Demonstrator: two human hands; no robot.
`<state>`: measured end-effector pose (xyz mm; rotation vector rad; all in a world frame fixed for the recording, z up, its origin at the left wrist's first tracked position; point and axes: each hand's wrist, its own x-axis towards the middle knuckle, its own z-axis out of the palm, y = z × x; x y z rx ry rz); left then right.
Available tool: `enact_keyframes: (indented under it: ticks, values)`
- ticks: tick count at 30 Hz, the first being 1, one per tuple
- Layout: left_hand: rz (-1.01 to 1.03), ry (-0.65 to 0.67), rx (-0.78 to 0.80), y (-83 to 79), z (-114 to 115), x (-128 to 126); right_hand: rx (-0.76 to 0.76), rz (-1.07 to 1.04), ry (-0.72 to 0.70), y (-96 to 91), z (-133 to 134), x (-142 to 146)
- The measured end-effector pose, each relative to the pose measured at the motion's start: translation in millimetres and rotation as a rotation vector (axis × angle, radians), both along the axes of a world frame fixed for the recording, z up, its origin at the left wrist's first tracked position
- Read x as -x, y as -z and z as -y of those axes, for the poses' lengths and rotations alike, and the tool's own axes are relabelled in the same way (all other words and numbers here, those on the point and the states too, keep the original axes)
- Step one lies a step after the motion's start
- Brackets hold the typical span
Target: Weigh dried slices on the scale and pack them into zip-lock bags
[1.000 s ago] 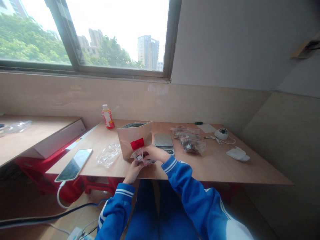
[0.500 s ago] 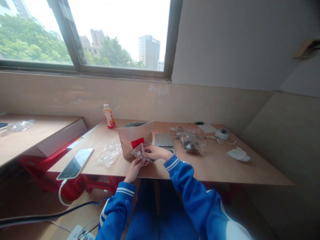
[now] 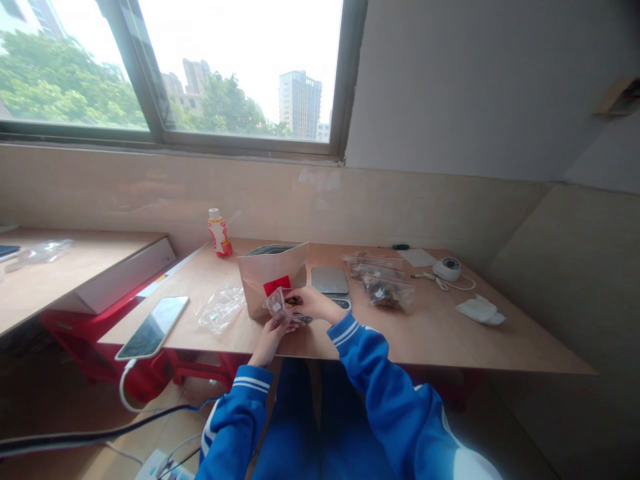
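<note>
My left hand point(image 3: 273, 335) grips a small clear plastic bag point(image 3: 277, 304) by its lower part, close to the table's front edge. At the mouth of this bag, my right hand point(image 3: 311, 304) has its fingers pinched together. Something small and brown shows by those fingertips, too small to name. Directly behind both hands stands an upright kraft paper pouch point(image 3: 255, 287) with a red label point(image 3: 277, 285) and an open top. A small digital scale point(image 3: 330, 281) lies just beyond my right hand, partly covered by it.
Several zip bags point(image 3: 387, 293) with dark contents lie right of the scale. Farther right are a white dome camera point(image 3: 447, 269) and a crumpled tissue point(image 3: 481, 310). Leftward are a crumpled clear bag point(image 3: 219, 309), a charging phone point(image 3: 153, 328) and a drink bottle point(image 3: 219, 233).
My right hand has shifted slightly at the small bag's mouth, and a brown bit now shows by its fingertips. My left hand keeps its hold; the view has drifted a little.
</note>
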<state>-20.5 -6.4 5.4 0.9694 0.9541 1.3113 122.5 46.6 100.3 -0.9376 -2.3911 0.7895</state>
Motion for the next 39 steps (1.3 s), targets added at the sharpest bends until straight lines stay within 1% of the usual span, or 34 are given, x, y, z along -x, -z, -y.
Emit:
enact_keyframes:
  ticks: [3, 7, 13, 17, 22, 26, 28, 30, 31, 33, 36, 39]
  values:
    - [0.03, -0.008, 0.021, -2.4, 1, -1, 0.075, -0.088, 0.005, -3.9, 0, -11]
    - [0.053, -0.046, 0.05, -4.2, 2, -3, 0.114, -0.223, 0.049, -11.1, 0, -24]
    - [0.05, -0.04, 0.052, -3.6, 2, -3, 0.275, -0.458, 0.026, -36.9, 4, -32]
    - [0.058, -0.039, 0.051, -0.9, 2, -2, 0.317, -0.599, -0.026, -51.2, 3, -34]
    - [0.063, -0.036, 0.061, -0.1, 2, -2, 0.248, -0.794, -0.013, -70.6, -2, -27]
    - [0.063, -0.039, 0.07, -0.9, 2, -2, 0.204, -0.901, 0.024, -96.9, -12, -14]
    - [0.071, -0.041, 0.075, -1.4, 2, -3, 0.16, -0.933, 0.051, -110.4, -20, -6]
    - [0.081, -0.04, 0.078, -1.8, 2, -3, 0.114, -0.951, 0.071, -119.8, -31, 2]
    - [0.082, -0.038, 0.078, -1.8, 2, -3, 0.1, -0.95, 0.074, -121.9, -36, 7]
    - [0.076, -0.036, 0.082, -1.3, 2, -3, 0.087, -0.921, 0.058, -120.5, -45, 17]
    - [0.063, -0.032, 0.089, 0.6, 1, -3, 0.086, -0.81, 0.013, -107.8, -54, 28]
    - [0.065, -0.025, 0.087, 2.8, 1, -2, 0.072, -0.708, -0.039, -95.0, -58, 32]
